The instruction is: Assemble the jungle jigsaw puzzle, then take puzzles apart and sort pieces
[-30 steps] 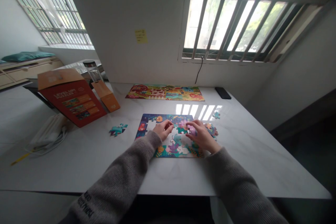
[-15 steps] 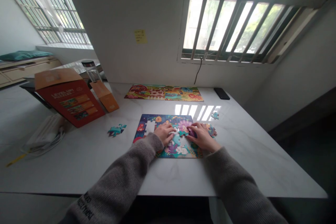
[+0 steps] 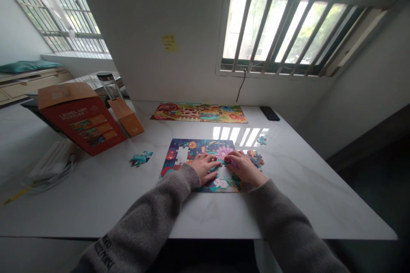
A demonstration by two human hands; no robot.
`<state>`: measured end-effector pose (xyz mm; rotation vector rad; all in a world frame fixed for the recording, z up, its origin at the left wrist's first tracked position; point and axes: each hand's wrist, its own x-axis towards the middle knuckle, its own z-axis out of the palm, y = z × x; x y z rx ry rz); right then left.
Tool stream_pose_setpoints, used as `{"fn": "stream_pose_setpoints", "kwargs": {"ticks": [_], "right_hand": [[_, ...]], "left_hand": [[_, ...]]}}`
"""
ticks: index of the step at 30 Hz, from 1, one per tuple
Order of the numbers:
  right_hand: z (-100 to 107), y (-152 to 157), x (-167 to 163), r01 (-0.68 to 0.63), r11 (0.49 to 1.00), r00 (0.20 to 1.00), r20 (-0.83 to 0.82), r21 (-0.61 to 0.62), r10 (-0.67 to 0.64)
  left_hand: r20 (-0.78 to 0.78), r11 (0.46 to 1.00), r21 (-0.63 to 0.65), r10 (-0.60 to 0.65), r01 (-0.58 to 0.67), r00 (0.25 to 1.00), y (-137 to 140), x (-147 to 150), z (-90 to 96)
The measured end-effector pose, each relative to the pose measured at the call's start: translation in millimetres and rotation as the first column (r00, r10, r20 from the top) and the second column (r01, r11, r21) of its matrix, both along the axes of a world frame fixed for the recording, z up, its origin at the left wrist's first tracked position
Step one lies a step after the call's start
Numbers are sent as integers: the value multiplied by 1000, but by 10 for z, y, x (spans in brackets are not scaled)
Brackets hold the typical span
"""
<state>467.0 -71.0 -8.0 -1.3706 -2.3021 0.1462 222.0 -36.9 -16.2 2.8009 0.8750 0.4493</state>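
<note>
A partly assembled jigsaw puzzle (image 3: 221, 183), with dark blue edges and a white rabbit, lies flat on the white table. White gaps show at its left and in the middle. My left hand (image 3: 204, 168) rests on the puzzle, fingers stretched and apart, fingertips near the middle gap. From the other side, my right hand (image 3: 246, 168) bends its fingers around a teal and purple puzzle piece (image 3: 226, 163) at that gap. The hand covers much of this piece, so I cannot tell whether it is seated.
Loose pieces lie in a pile (image 3: 255, 158) beside my right hand, another pile (image 3: 141, 158) to the left, and a small piece (image 3: 262, 140) farther back. Behind are a farm-animal puzzle (image 3: 198, 113) and a phone (image 3: 270, 113). A red box (image 3: 92, 126) and a white adapter (image 3: 53, 160) stand left.
My left hand has slid slightly right toward the middle gap. My right hand has brought the puzzle piece a little left and up, its fingers now closer to my left fingertips.
</note>
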Motion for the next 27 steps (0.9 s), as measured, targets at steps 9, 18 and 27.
{"fn": "stream_pose_setpoints", "kwargs": {"ticks": [9,18,27], "right_hand": [[10,-8,-11,1,1000,1000,25,5,-1],[57,-18,-32,11,1000,997,80,-9,-10],[58,-31,-56,34,999,996,88,4,-34]], "left_hand": [[15,999,-29,-31,32,999,5,7,25],[-19,1000,-25,-15,14,1000,-13,14,39],[9,1000,15,27,-27,1000,115,154,147]]}}
